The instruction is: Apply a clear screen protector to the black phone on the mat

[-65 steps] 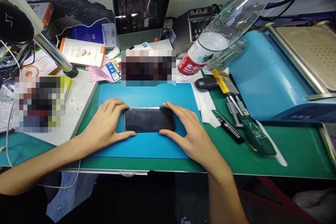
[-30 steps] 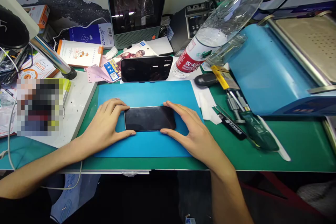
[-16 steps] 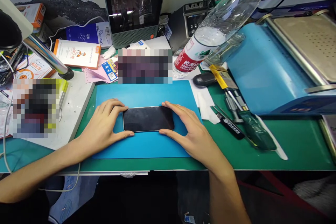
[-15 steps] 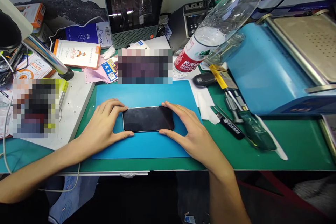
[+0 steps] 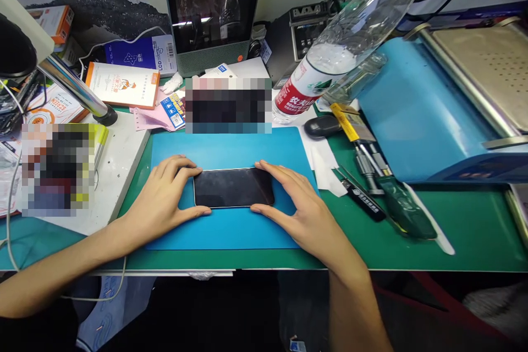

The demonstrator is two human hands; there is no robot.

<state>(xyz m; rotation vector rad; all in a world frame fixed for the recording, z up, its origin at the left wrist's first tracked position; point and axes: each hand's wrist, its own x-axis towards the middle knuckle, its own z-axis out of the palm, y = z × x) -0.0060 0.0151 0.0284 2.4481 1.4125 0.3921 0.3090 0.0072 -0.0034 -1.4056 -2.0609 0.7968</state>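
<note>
A smartphone (image 5: pixel 234 187) with a dark screen lies lengthwise across a blue mat (image 5: pixel 231 231). My left hand (image 5: pixel 165 190) grips its left end, thumb at the near edge and fingers at the far corner. At the other end, my right hand (image 5: pixel 295 198) holds the phone the same way, thumb below and fingertips on the far edge. Both palms stay off the screen, which is fully visible between them.
A water bottle (image 5: pixel 303 88) with a red cap stands behind the mat. To the right are a black mouse (image 5: pixel 322 127), a green-handled tool (image 5: pixel 406 212) and a blue machine (image 5: pixel 412 121). A lamp pole (image 5: pixel 76 85) rises on the left; a tablet-like display (image 5: pixel 212 8) stands at the back.
Both hands keep the same hold on the phone. The whole view has shifted very slightly; nothing on the table has visibly moved.
</note>
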